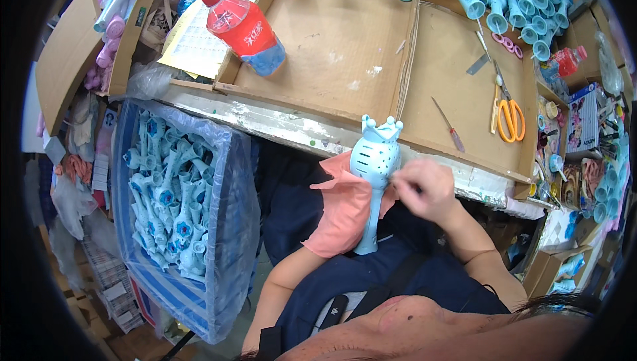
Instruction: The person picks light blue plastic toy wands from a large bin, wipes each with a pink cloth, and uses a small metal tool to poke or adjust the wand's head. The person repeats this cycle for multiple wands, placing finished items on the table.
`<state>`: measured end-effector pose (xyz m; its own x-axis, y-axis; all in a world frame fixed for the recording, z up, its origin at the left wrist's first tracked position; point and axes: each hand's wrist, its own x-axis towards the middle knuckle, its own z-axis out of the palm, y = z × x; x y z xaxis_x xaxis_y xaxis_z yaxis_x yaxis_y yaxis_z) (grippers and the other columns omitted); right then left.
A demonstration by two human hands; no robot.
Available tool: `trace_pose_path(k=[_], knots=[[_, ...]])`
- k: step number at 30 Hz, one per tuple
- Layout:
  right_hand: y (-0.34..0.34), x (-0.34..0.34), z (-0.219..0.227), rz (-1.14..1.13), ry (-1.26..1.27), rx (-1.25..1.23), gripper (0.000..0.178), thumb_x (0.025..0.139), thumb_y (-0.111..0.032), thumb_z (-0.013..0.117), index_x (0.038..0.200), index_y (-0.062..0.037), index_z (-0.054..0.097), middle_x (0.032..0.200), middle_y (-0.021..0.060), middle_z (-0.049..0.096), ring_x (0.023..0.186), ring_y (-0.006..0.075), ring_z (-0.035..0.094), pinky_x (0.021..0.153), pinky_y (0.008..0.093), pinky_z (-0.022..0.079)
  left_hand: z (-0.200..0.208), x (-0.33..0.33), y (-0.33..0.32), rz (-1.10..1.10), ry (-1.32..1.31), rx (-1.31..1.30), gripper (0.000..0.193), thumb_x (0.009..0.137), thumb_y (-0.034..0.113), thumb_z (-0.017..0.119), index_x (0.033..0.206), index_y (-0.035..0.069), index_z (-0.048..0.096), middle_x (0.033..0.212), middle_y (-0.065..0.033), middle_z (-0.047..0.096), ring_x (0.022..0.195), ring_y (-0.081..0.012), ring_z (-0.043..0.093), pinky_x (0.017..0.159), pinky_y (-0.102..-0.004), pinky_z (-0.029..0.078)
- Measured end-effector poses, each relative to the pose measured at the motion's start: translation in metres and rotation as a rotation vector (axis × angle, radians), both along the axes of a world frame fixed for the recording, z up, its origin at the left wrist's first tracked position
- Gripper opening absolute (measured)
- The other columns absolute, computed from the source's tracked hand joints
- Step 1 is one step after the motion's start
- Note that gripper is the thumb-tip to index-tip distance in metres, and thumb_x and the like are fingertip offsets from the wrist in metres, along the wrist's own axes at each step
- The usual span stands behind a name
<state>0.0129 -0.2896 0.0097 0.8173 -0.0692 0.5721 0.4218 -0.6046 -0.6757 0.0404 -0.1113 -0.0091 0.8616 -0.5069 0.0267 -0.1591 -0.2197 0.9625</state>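
So the thing I've got here is a pale-blue toy wand [375, 162]: wee crown on top, rounded head with dark slots and little holes, slim handle flaring at the bottom. It's roughly upright between my two grips, above my lap. My left grip is buried under a salmon-pink cloth [342, 212], so I can't tell how closed it is or what it's got. My right grip [424, 187] is loosely curled right by the head; can't tell if the fingers are pinching anything.

The cardboard tray [312, 105] on the desk [282, 132] crowds in just ahead of the crown. Ahead of my right grip there's a screwdriver [450, 125], then orange-handled scissors [511, 121] further right. A red-capped bottle [249, 32] sits ahead-left, and left of my left grip is a plastic-lined bin [232, 241] of similar blue parts [174, 195].
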Motion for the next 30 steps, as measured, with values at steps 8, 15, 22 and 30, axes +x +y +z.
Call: trace_pose_path(k=[8,15,22,30], knots=[[0.0,0.003,0.007,-0.05,0.078,-0.077,0.016,0.072,-0.001,0.08,0.084,-0.0054,0.07,0.077,0.0074,0.068,0.062,0.0203,0.066,0.051,0.0299,0.05,-0.005,0.003,0.004,-0.156,-0.773,0.708,0.019,0.089,0.011,0.073,0.101,0.002,0.061,0.092,-0.0035,0.06,0.078,-0.011,0.053,0.069,-0.0287,0.048],[0.002,0.001,0.009,-0.063,0.076,-0.028,0.016,0.072,-0.001,0.08,0.084,-0.006,0.07,0.077,0.0076,0.068,0.057,0.0176,0.063,0.05,0.0291,0.05,-0.009,0.002,0.003,0.01,0.013,-0.005,0.022,0.085,0.012,0.077,0.099,0.004,0.062,0.089,-0.0037,0.059,0.077,-0.0127,0.054,0.07,-0.0294,0.048],[0.002,0.003,0.006,-0.113,0.082,-0.036,0.015,0.073,-0.001,0.08,0.084,-0.006,0.07,0.077,0.0076,0.068,0.061,0.0191,0.065,0.051,0.0284,0.051,-0.01,0.004,0.002,-0.161,-0.587,0.551,0.021,0.086,0.012,0.077,0.099,0.005,0.062,0.091,-0.0035,0.06,0.08,-0.0132,0.056,0.071,-0.0303,0.049],[-0.001,0.004,0.005,-0.184,0.118,0.097,0.013,0.077,0.001,0.078,0.086,-0.0021,0.07,0.079,0.0083,0.066,0.059,0.0163,0.06,0.051,0.028,0.048,-0.015,0.0,0.005,0.052,0.164,0.122,0.031,0.101,0.029,0.051,0.118,0.004,0.053,0.107,-0.0049,0.057,0.094,-0.0155,0.056,0.08,-0.0278,0.05]])
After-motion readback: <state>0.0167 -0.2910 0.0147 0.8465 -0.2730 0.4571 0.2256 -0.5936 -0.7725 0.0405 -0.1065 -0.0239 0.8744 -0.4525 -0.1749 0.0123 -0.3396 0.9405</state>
